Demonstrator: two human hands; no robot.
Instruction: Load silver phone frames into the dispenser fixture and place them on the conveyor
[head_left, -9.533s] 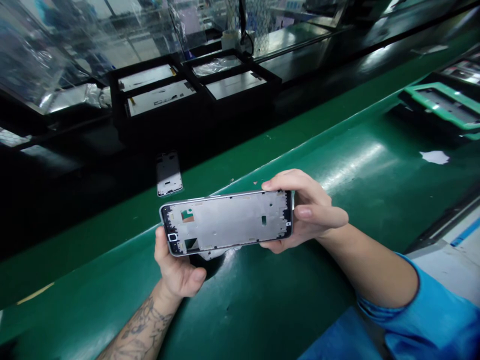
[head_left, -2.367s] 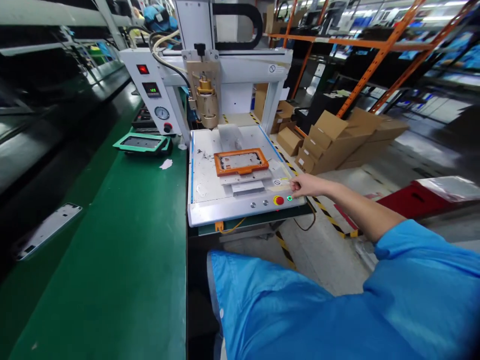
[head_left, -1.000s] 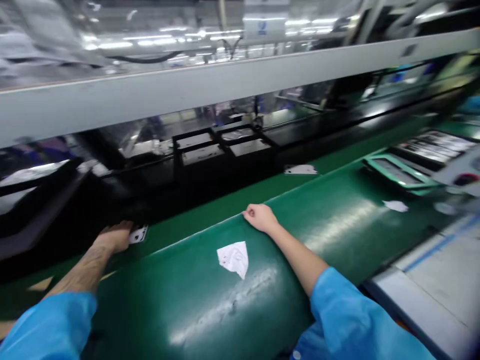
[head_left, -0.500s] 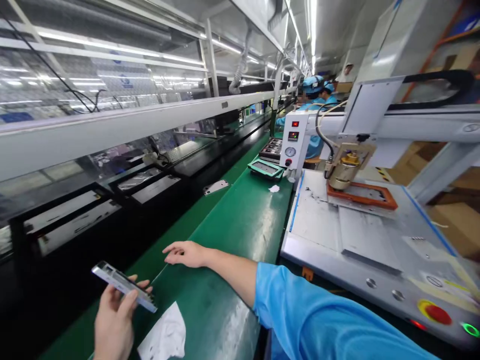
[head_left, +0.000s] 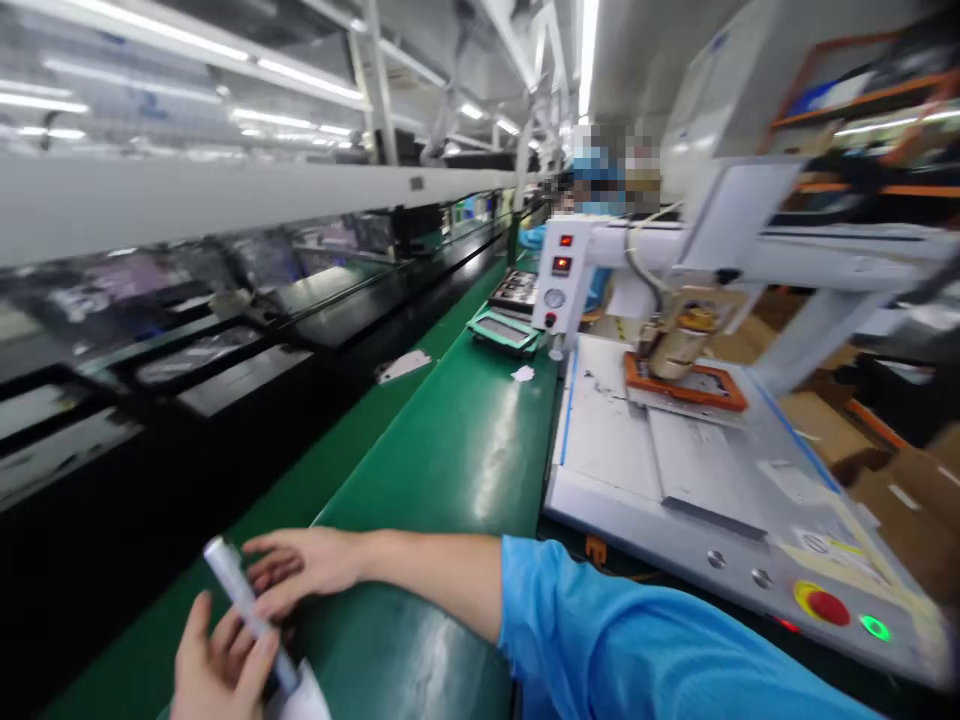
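Observation:
My left hand (head_left: 221, 665) pinches a thin, phone-sized silver-edged panel (head_left: 234, 580) at the lower left, thumb on one side and fingers on the other. The panel is seen nearly edge-on and tilted. Reaching in from the right, my right hand (head_left: 311, 570) has its thumb and fingers closed about the panel's near edge; blur hides the exact contact. A white crumpled cloth or paper (head_left: 304, 695) lies just beneath the panel's lower end, partly cut off by the frame. All this is above the green bench top (head_left: 405, 640).
On the right stands a white machine (head_left: 615, 450) bearing an orange-framed fixture (head_left: 690, 385). Ahead are a teal-framed tray (head_left: 502, 333), a white scrap (head_left: 523, 373) and a flat light plate (head_left: 405, 366). Black frames with panels (head_left: 240, 380) line the left. Co-workers in blue sit farther along.
My right hand has moved left and down to the panel in my left hand. The panel has turned steeper and sits nearer the white cloth. The camera view has turned slightly right.

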